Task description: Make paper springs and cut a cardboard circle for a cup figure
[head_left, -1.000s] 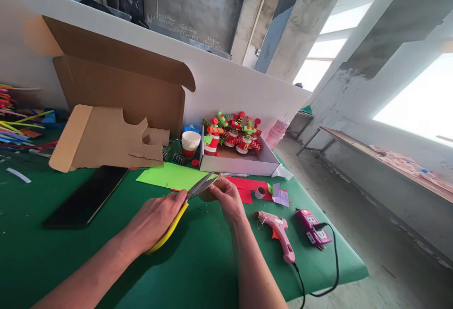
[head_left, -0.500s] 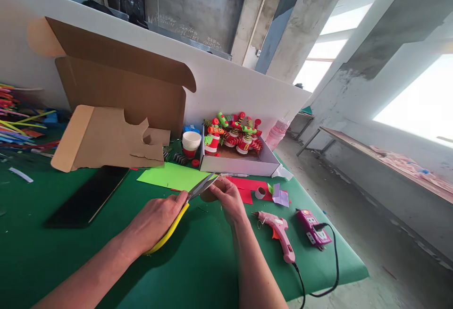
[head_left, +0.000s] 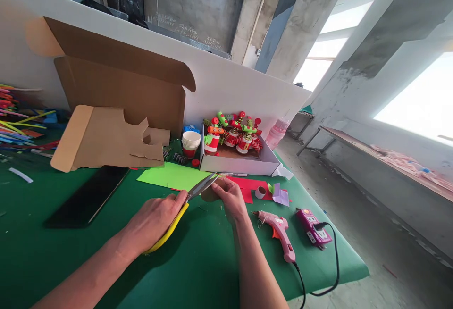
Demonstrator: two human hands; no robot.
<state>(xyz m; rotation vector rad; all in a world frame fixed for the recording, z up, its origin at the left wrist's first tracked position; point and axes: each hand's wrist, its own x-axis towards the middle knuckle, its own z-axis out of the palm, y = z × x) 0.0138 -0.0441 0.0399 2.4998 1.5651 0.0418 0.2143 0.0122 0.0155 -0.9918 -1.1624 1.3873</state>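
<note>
My left hand point(head_left: 155, 218) is wrapped round the yellow handles of a pair of scissors point(head_left: 167, 234), whose blades point up and to the right. Between the thumb and fingers of my right hand point(head_left: 230, 198) is a small brown cardboard piece point(head_left: 210, 194) with a rounded edge. The scissor blades lie against this piece near my right fingertips; the exact contact is too small to tell. Behind the blades lies a bright green sheet point(head_left: 170, 175), and red paper point(head_left: 247, 195) is just beyond my right hand.
A pink glue gun point(head_left: 279, 233) and a purple power socket point(head_left: 313, 227) lie at right with cables. Behind stand a white box point(head_left: 240, 165) of red-and-green figures, paper cups point(head_left: 191, 143) and cardboard point(head_left: 106, 134). A black tablet point(head_left: 88, 198) lies left on the green table point(head_left: 198, 271).
My right hand and the cardboard piece have shifted very slightly to the right. The scissors and my left hand have hardly moved.
</note>
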